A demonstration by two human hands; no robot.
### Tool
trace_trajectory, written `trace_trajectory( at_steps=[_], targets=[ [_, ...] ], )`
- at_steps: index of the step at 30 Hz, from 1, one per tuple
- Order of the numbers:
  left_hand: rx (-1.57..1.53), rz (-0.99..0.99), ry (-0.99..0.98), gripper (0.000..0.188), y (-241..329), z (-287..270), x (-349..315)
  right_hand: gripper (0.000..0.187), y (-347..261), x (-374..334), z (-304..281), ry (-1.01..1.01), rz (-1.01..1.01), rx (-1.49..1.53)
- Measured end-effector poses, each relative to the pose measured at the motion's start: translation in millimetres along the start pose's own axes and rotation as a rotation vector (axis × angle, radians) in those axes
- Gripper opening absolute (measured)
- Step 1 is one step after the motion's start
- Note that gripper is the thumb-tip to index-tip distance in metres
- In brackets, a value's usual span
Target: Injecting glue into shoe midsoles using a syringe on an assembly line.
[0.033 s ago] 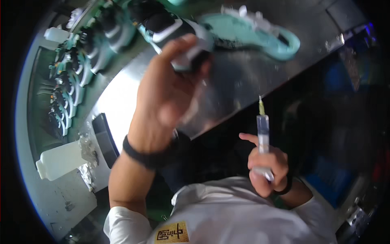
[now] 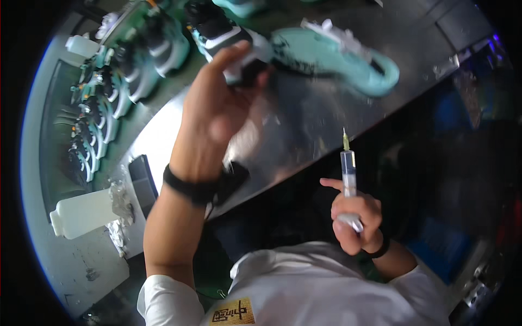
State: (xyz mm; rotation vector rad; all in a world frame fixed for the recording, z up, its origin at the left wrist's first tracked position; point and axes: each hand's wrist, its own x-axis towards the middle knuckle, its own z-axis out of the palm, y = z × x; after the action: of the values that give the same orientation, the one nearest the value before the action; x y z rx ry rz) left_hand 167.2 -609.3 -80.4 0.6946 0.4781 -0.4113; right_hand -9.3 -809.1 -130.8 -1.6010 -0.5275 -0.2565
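My left hand (image 2: 217,103) is up over the desk (image 2: 326,125), fingers curled round the toe end of a black, white and mint shoe (image 2: 228,38) that sits at about eleven o'clock in my view, near the far edge of the shiny metal top. The grip is blurred, so I cannot tell how tightly the fingers close, but they do wrap the shoe. A black band (image 2: 190,187) circles that wrist.

My right hand (image 2: 356,223) is low at about five o'clock, close to my chest and off the desk's near edge. It is clenched around a syringe (image 2: 348,174), held upright with its yellowish needle tip pointing away from me, the index finger stuck out to the left. That wrist wears a dark band (image 2: 380,250) too.

Just to the right of the shoe in my left hand, at one o'clock, lies a mint-coloured sole (image 2: 348,60) on its side, well apart from the syringe.

Farther out, at nine to ten o'clock, a row of matching shoes (image 2: 109,108) stands in line along a green belt. At eight o'clock a white plastic bottle (image 2: 81,214) lies on the grey ledge, with crumpled clear wrap (image 2: 119,201) beside it and a dark flat block (image 2: 142,179) just beyond. Another white bottle (image 2: 81,46) sits up at ten o'clock.
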Motion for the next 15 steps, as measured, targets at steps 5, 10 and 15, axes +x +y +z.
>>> trace_trajectory(
  at_steps=[5, 10, 15],
  targets=[
    [0.461, 0.426, 0.068, 0.038, 88.5, -35.8, 51.8, 0.014, 16.4, 44.5, 8.1, 0.012, -0.079, -0.128],
    [0.692, 0.488, -0.018, 0.030, 90.7, -4.3, -26.8, 0.015, 37.5, 69.2, 2.4, 0.001, -0.065, -0.165],
    [2.121, 1.526, -0.034, 0.026, 108.6, -24.1, -169.4, 0.014, 50.5, 80.4, 11.2, -0.047, 0.085, -0.051]
  ],
)
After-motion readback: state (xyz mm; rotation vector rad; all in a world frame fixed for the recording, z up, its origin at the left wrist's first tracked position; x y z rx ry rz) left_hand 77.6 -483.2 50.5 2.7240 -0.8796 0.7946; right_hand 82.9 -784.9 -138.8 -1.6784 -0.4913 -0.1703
